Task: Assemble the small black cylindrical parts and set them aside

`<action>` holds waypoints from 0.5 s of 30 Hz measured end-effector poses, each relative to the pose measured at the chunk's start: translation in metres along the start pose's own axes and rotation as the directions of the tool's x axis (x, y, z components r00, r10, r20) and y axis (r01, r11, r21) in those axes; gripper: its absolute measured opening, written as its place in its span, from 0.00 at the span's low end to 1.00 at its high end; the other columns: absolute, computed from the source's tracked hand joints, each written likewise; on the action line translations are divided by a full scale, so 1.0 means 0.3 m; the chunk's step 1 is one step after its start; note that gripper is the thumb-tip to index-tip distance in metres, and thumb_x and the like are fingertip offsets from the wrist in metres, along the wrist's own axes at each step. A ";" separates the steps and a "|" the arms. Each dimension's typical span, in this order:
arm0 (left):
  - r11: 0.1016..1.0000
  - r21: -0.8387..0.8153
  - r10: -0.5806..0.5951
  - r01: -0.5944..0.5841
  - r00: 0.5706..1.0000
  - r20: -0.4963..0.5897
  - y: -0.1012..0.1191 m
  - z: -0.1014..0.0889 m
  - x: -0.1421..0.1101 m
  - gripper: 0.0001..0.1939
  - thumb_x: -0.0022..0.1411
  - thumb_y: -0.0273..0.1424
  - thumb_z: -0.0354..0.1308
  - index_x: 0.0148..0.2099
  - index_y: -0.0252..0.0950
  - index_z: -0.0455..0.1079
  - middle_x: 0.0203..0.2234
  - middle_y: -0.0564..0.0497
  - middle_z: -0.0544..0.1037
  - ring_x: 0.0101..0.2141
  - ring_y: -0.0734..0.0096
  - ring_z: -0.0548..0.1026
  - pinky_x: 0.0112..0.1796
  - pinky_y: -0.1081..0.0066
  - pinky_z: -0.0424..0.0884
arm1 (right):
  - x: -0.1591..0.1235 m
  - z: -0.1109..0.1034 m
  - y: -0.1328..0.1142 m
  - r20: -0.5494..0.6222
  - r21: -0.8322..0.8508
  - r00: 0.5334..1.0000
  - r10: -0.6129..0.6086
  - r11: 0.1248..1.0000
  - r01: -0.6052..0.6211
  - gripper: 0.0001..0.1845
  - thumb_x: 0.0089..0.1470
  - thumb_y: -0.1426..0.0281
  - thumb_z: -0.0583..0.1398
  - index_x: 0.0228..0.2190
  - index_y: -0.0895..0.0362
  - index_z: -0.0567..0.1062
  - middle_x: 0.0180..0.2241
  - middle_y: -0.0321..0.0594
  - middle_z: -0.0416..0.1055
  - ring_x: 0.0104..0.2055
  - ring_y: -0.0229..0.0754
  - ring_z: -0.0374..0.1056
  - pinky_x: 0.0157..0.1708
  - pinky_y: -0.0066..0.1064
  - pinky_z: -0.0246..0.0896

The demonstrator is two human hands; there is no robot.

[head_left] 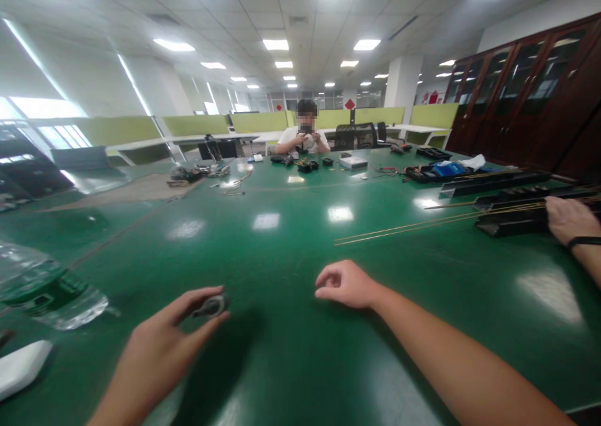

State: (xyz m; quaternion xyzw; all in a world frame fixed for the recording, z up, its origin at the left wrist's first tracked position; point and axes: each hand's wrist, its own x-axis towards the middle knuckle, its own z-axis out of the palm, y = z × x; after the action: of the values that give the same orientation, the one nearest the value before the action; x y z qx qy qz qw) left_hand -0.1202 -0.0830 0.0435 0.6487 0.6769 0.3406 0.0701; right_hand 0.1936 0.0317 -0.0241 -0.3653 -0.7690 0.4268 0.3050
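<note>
Low on the left, my left hand (159, 338) holds a small grey ring-shaped part (212, 307) between thumb and fingers, above the green table. The part is blurred, and I cannot make out its exact kind. My right hand (348, 284) rests loosely curled on the table near the middle, its thumb and forefinger tips close together. Nothing shows in it. The two hands are apart, with green tabletop (267, 288) between them.
A large clear bottle (51, 288) lies at left, near a white object (21, 369). Thin brass-coloured rods (404, 227) stretch from black channels (507, 220), where another person's hand (570, 220) rests. Across the table sits a person (305, 138) behind small electronic parts (307, 165).
</note>
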 end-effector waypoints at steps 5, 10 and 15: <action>0.927 -0.283 0.296 -0.246 0.943 0.152 0.180 0.296 0.141 0.13 0.53 0.33 0.65 0.42 0.39 0.75 0.40 0.48 0.79 0.40 0.61 0.77 0.45 0.64 0.74 | 0.000 0.009 0.011 -0.028 0.099 0.999 -0.014 0.995 0.017 0.14 0.46 0.62 0.68 0.28 0.60 0.75 0.22 0.34 0.69 0.23 0.34 0.62 0.23 0.24 0.55; 0.865 -0.459 0.324 -0.203 0.924 0.202 0.215 0.402 0.126 0.11 0.56 0.30 0.62 0.43 0.38 0.73 0.39 0.49 0.78 0.40 0.65 0.76 0.43 0.67 0.73 | 0.003 0.014 0.009 0.006 0.198 1.000 0.022 0.980 -0.023 0.14 0.53 0.60 0.63 0.29 0.58 0.71 0.20 0.31 0.67 0.20 0.33 0.63 0.22 0.24 0.57; 0.835 -0.519 0.343 -0.182 0.910 0.233 0.173 0.391 0.094 0.12 0.55 0.30 0.64 0.44 0.39 0.73 0.40 0.49 0.77 0.42 0.64 0.76 0.45 0.66 0.73 | 0.002 0.017 -0.005 -0.002 0.075 1.000 0.003 0.997 -0.003 0.12 0.55 0.62 0.62 0.28 0.59 0.74 0.19 0.31 0.66 0.22 0.34 0.62 0.23 0.24 0.54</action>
State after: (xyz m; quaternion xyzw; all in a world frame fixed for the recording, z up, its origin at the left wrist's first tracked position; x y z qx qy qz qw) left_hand -0.0184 -0.0172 -0.0068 0.7436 0.4524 0.3975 0.2904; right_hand 0.1888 0.0294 -0.0251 -0.3549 -0.7516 0.4556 0.3187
